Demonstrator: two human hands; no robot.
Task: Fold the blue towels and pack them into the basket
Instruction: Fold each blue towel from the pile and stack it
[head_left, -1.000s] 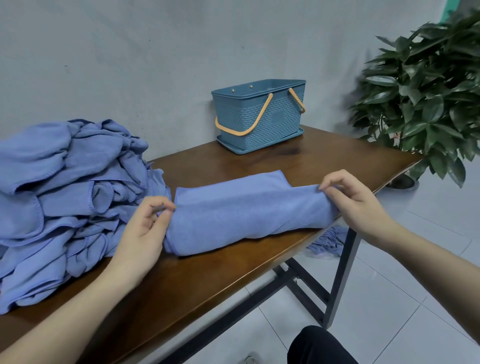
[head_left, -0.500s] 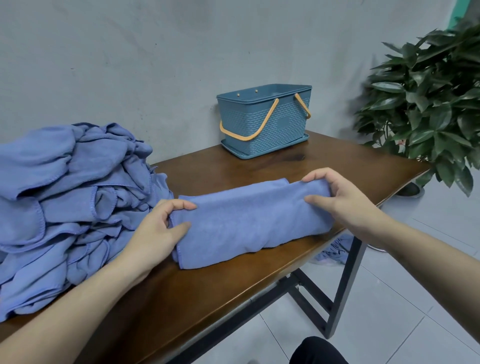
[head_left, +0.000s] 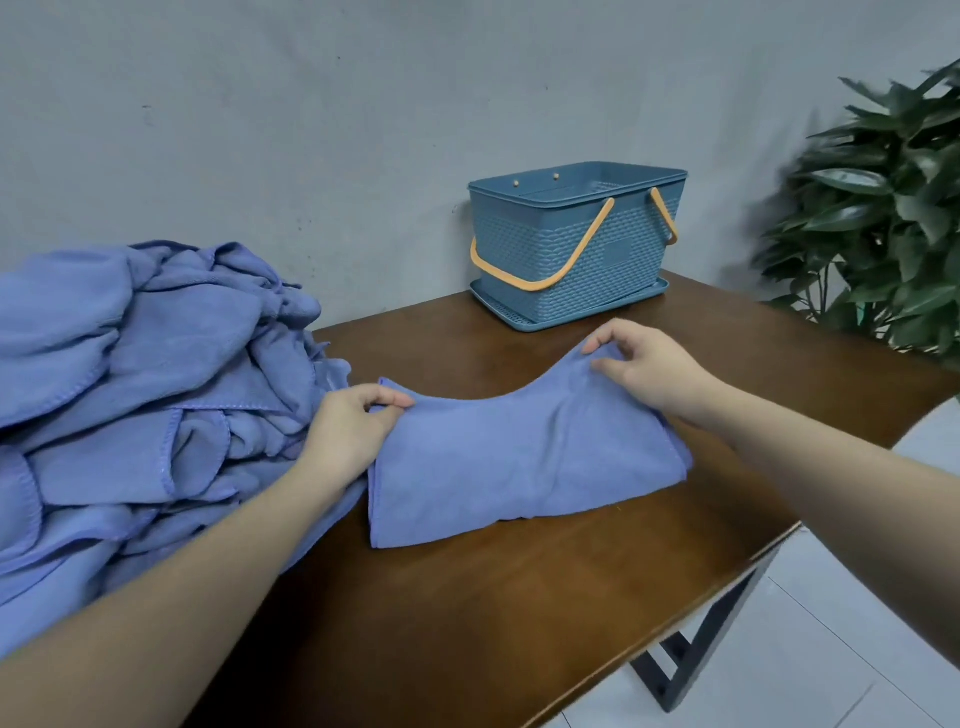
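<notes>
So the towel (head_left: 524, 457) I'm working sits mid-frame on the bench (head_left: 519, 613), folded into a band whose long axis runs left to right across the picture, tilting up a little toward the right. Both hands are on its far edge, one at each end. My left hand (head_left: 345, 434) pinches the upper-left corner between thumb and fingers. My right hand (head_left: 641, 366) has its fingers curled on the upper-right corner and is lifting it off the bench, so that end humps up while the near edge stays flat.

The basket (head_left: 574, 249) is in the upper middle of the frame, straight beyond the towel and a bit right, so the right hand is clearly the nearer one to it. I reckon the next fold goes end to end, along that long axis, before anything heads for the basket.

Count: one basket with two orange handles hanging down, nothing visible inside from this angle. One towel in hand. The pile (head_left: 140, 395) at the left is loads of towels, too tangled to count. One plant (head_left: 883, 223) at the right edge.
</notes>
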